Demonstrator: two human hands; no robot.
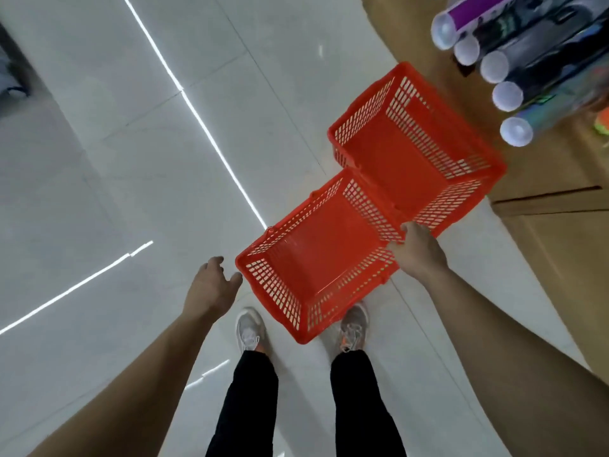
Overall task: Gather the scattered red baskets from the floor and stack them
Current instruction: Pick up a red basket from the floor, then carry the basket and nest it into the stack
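Note:
Two red plastic baskets with slotted walls are in view. The nearer red basket (316, 258) hangs above my feet, and my right hand (418, 252) grips its right rim. The farther red basket (415, 150) sits just beyond it, by the cardboard, their edges touching or overlapping. My left hand (211, 285) hovers just left of the nearer basket's left corner with relaxed fingers, holding nothing.
The floor (131, 159) is glossy white tile with bright light streaks. Brown cardboard boxes (543, 225) line the right side. Several rolled tubes with white caps (494, 65) lie on top at upper right. My two grey shoes (250, 331) stand below the nearer basket.

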